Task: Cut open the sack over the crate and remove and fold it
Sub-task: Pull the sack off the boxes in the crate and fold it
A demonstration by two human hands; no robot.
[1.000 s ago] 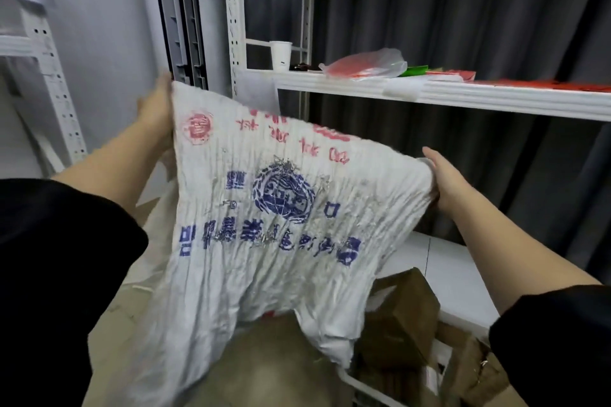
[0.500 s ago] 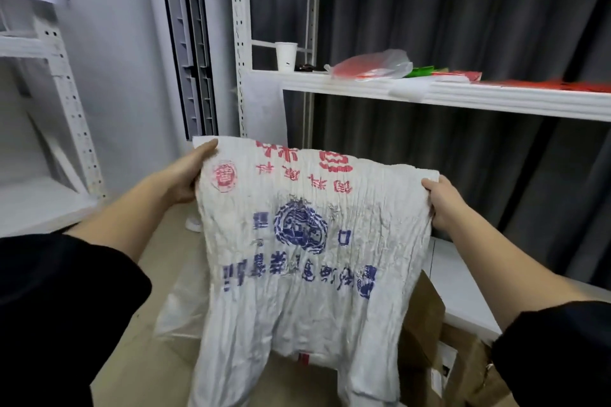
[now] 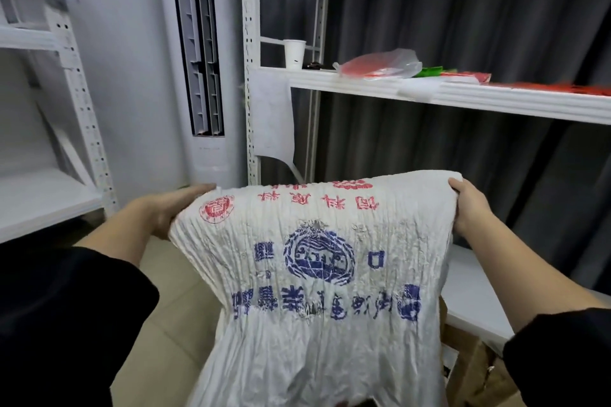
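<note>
One sack (image 3: 317, 274), white and creased with red and blue print, hangs spread in the air in front of the person, its top edge held at two corners. The left hand (image 3: 175, 208) has its grip curled round the left corner, and the right hand (image 3: 469, 205) pinches the right one. Behind, one shelf (image 3: 496, 99) carries one paper cup (image 3: 294, 53) and one plastic bag (image 3: 380, 64).
</note>
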